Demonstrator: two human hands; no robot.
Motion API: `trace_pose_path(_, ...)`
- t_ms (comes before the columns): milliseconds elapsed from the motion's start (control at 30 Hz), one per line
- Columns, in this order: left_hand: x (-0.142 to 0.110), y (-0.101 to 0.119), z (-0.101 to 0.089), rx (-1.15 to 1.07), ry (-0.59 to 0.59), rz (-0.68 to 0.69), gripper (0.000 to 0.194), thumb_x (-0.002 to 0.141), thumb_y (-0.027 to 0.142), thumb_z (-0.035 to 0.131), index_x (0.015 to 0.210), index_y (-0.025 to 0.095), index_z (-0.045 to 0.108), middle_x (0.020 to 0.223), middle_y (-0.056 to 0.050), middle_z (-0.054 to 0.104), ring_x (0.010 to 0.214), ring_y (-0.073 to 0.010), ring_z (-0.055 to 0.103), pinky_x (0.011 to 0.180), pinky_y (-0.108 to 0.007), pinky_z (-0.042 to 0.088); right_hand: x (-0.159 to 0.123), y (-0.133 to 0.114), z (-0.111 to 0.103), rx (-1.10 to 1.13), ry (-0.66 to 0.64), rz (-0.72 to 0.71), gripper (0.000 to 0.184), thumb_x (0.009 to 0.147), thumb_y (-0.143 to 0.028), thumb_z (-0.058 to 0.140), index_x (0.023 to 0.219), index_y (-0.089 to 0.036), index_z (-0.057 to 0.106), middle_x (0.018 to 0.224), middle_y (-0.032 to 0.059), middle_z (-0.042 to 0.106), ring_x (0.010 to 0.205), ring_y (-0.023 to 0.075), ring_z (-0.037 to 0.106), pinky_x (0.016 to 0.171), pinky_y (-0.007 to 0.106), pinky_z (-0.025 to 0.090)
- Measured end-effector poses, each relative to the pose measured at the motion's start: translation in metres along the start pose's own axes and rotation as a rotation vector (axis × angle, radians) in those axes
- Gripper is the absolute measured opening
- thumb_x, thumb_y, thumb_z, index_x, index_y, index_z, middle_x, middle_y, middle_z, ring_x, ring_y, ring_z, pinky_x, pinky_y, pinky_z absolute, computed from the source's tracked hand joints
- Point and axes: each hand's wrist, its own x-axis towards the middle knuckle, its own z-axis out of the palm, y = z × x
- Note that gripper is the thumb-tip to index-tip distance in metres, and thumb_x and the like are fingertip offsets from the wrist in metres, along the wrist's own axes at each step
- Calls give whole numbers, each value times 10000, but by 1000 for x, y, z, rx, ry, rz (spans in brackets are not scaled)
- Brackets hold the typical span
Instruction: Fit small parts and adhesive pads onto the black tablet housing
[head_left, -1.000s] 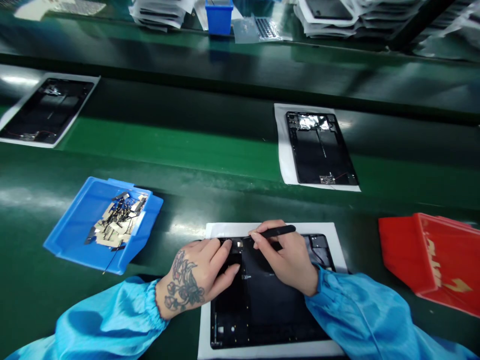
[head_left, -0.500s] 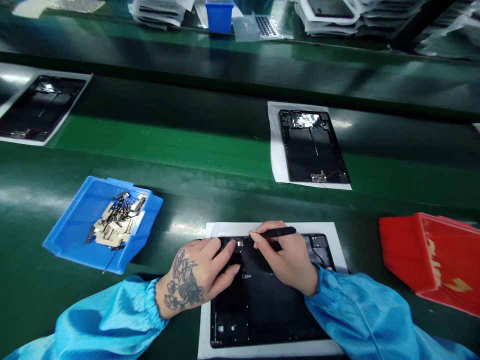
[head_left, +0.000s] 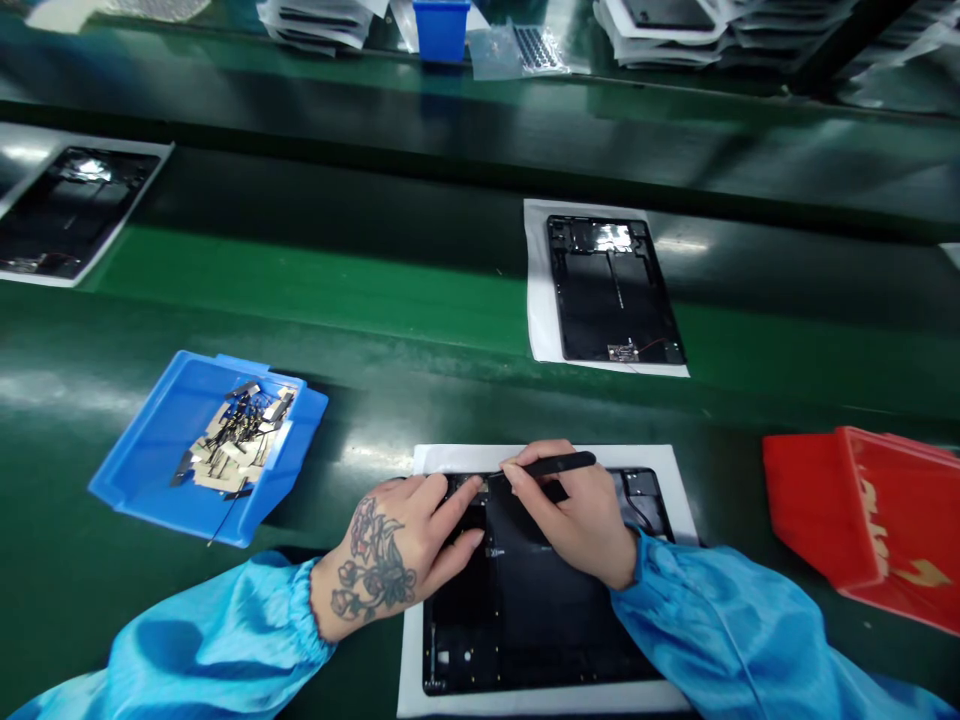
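Observation:
In front of me a black tablet housing (head_left: 555, 630) lies on a white sheet (head_left: 410, 650), its inner side up. My left hand (head_left: 405, 550) rests on its upper left part, thumb and index finger apart, the index fingertip touching small parts near the top edge. The other fingers are partly hidden. My right hand (head_left: 574, 510) is closed around black tweezers (head_left: 559, 463), held like a pen. Their tip points left to the top edge, close to my left index fingertip. What lies under the tip is too small to make out.
At left stands a blue bin (head_left: 142, 460) of small cream and black parts with thin wires. A red bin (head_left: 810, 500) is at right. Another tablet housing (head_left: 615, 290) and one further left (head_left: 67, 215) lie on the green belt. Stacked sheets (head_left: 319, 20) sit on the back shelf.
My left index fingertip has shifted slightly right, over a small shiny part that showed before. The tablet housings on the belt have moved a little left. My right hand has hardly moved.

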Motion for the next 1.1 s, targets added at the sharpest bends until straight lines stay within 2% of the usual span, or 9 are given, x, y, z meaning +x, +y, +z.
trace_pose_path(367,3,3,-4,22,-40,6,443,916,384,457,1283,140,493,760,-32,524,614,-197,573,493,-352,516,-1,0,-2,59,83,1,42,858,-203,607,878,-201,571,748,-1,658,647,129,663,627,250,529)
trace_pose_path(733,4,6,-4,77,-123,-20,502,901,428,467,1334,175,462,793,-40,526,612,-204,597,504,-349,528,-4,3,0,136,69,8,87,872,-186,595,938,-214,546,814,13,679,737,151,685,677,276,548)
trace_pose_path(900,2,4,-2,86,-86,8,478,901,421,473,1313,179,489,774,-37,520,599,-190,588,501,-336,527,-3,5,1,164,67,-2,126,890,-156,563,997,-216,533,901,30,695,869,157,683,752,282,544)
trace_pose_path(1100,0,4,-1,67,-32,38,420,908,375,470,1271,166,505,738,-21,504,583,-187,576,479,-333,507,-2,0,0,231,11,-67,146,836,-145,646,933,-222,570,913,9,730,828,144,706,765,263,568)
